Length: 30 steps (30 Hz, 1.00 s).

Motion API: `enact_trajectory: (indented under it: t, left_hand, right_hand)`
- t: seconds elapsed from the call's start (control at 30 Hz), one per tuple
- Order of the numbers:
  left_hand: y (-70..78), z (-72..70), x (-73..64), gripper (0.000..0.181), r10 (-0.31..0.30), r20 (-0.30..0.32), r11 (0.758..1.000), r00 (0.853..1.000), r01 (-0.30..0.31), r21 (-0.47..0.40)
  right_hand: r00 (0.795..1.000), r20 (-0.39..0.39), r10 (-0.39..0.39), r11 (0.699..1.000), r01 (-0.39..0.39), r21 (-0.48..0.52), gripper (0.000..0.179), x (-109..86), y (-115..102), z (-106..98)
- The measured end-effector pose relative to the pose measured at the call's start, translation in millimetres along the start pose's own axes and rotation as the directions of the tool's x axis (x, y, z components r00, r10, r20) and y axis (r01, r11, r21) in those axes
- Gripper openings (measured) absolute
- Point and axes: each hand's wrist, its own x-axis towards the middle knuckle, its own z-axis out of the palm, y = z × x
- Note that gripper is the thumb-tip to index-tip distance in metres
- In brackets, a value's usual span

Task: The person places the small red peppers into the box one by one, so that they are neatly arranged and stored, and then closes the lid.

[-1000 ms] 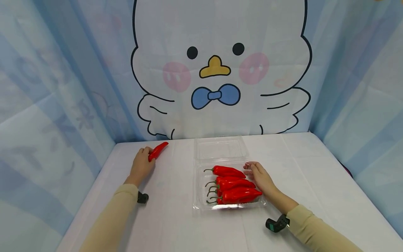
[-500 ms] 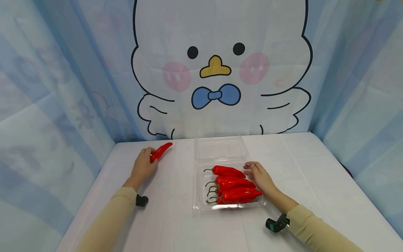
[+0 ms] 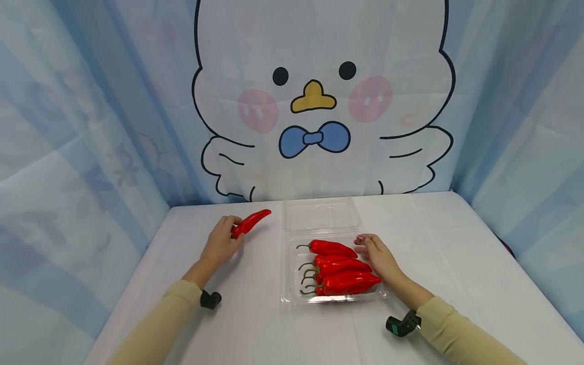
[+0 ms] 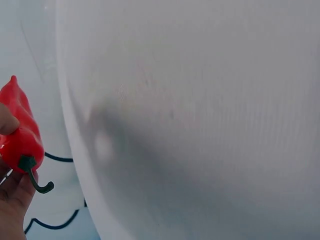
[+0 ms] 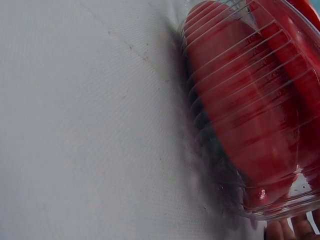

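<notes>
My left hand [image 3: 220, 244] grips a red chili pepper [image 3: 253, 221] near its stem end, left of the clear plastic box. In the left wrist view the pepper [image 4: 26, 136] shows its green curved stem [image 4: 40, 186], with the thumb laid on its side. The open clear plastic box [image 3: 292, 284] holds several red peppers [image 3: 347, 283], stems pointing left. At the box's right side rests my right hand [image 3: 380, 261], its fingers relaxed against the wall. From the right wrist, the ribbed box wall [image 5: 235, 100] covers the peppers, and fingers [image 5: 300, 227] show at its lower end.
The box's hinged lid [image 3: 321, 215] lies folded back on the white table [image 3: 246, 314], near the far edge. A curtain with a cartoon bird [image 3: 315, 167] rises directly behind the table, and blue curtains close in both sides.
My left hand has moved right, carrying the pepper toward the box. The right hand and the peppers in the box have stayed in place.
</notes>
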Motion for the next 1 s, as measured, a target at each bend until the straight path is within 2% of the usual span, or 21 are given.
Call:
enact_trajectory:
  t: [0.33,0.67,1.0]
  left_hand:
    - [23.7,6.6,-16.6,0.036,0.109,-0.014,0.994,0.994,-0.110,-0.020]
    - [47.8,6.4,-32.9,0.038,0.139,0.012,0.990,0.990,-0.139,-0.034]
    - [58.3,6.5,-41.2,0.039,0.204,-0.010,0.976,0.979,-0.204,-0.076]
  right_hand:
    - [1.000,0.000,0.000,1.000,0.000,0.001,0.041,-1.0,-0.5,-1.1]
    - [1.000,-0.003,-0.002,1.000,0.002,0.015,0.040,-0.5,-0.8,-0.5]
    - [1.000,-0.003,-0.007,1.000,0.007,0.005,0.040,-0.4,-0.8,-0.5]
